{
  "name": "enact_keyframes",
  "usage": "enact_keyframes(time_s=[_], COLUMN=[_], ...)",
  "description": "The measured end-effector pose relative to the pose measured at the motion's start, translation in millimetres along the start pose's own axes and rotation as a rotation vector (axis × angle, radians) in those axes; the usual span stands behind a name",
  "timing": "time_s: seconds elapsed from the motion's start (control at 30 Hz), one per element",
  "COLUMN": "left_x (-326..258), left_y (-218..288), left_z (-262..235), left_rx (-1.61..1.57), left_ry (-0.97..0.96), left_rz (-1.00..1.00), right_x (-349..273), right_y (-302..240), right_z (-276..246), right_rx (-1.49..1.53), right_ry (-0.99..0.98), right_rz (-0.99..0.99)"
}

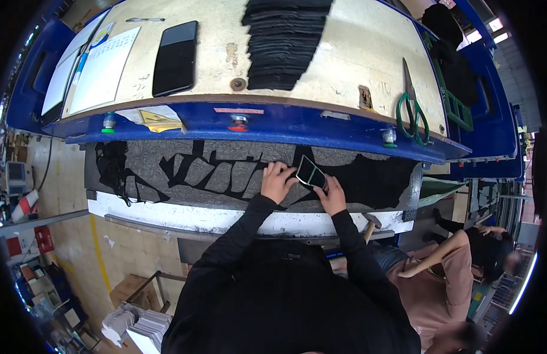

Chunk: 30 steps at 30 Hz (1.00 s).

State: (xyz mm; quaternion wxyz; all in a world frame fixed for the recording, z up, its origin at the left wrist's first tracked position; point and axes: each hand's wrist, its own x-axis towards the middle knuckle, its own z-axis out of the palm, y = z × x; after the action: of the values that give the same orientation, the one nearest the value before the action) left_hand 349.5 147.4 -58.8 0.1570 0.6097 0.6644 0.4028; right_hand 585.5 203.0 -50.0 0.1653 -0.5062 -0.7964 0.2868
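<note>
My left hand (276, 180) rests flat on a grey sheet (226, 177) with black cut-out strips across it, fingers spread near the edge of a small dark rectangular die with a green rim (310, 173). My right hand (331, 194) grips that die at its lower right corner and holds it tilted on the black material (374, 177). Both sleeves are black.
Above is a blue-framed press top (285, 121) with a stack of black cut pieces (282, 44), a black phone (175, 57), paper sheets (102, 71) and green-handled scissors (412, 112). A seated person in pink (444, 265) is at the lower right. A hammer (371, 224) lies near the bench edge.
</note>
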Motion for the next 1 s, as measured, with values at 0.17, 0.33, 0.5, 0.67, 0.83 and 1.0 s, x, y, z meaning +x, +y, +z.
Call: enact_keyframes(time_s=[0.17,0.33,0.5,0.67,0.83,1.0], left_x=[4,14,10,12,1,5], left_y=[0,1,4,5,7,9], left_z=[12,26,33,26,6,-15], left_rx=[0.062,0.150,0.154,0.099,-0.125,0.068], left_ry=[0.120,0.147,0.135,0.124,0.034,0.067], left_rz=[-0.023,-0.072,-0.129,-0.138,-0.045,-0.045], right_x=[16,22,17,34,58,101], right_y=[-15,-12,-12,-17,14,3], right_z=[12,20,19,0,-23,-51], right_rx=[0.101,0.138,0.190,0.264,0.001,-0.133], right_ry=[0.109,0.181,0.206,0.018,0.008,-0.186], right_rz=[0.008,0.034,0.057,0.122,-0.103,-0.436])
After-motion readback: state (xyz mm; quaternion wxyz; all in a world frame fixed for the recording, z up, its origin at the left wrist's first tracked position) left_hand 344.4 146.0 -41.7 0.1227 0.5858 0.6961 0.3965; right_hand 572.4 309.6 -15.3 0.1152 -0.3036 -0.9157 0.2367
